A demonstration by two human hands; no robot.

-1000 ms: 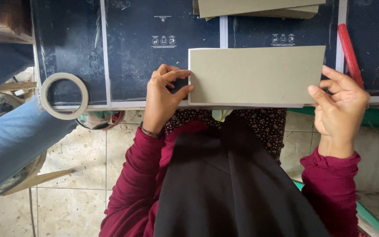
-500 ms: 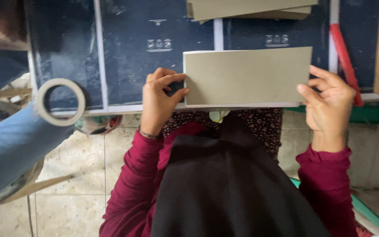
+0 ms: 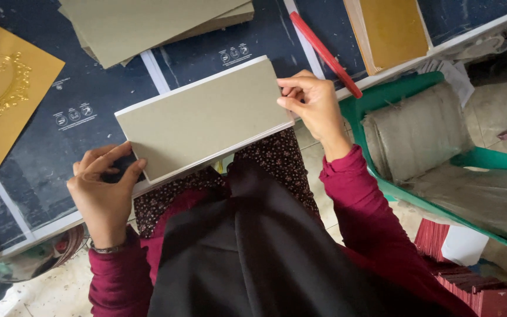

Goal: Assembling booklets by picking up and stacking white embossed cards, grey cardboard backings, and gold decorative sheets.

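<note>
**Colours at the bench**

I see an olive-grey board [image 3: 203, 120] with white edges between the fingers, a red strip [image 3: 325, 54] just past my right fingertips, dark blue table [image 3: 107, 88], embossed gold sheet [image 3: 1, 88], and maroon sleeves [image 3: 359, 194].

Left hand [image 3: 104, 196] low, fingers curled in a pinch; right hand [image 3: 315, 105] raised, fingertips pinched; both sleeves maroon.
</note>
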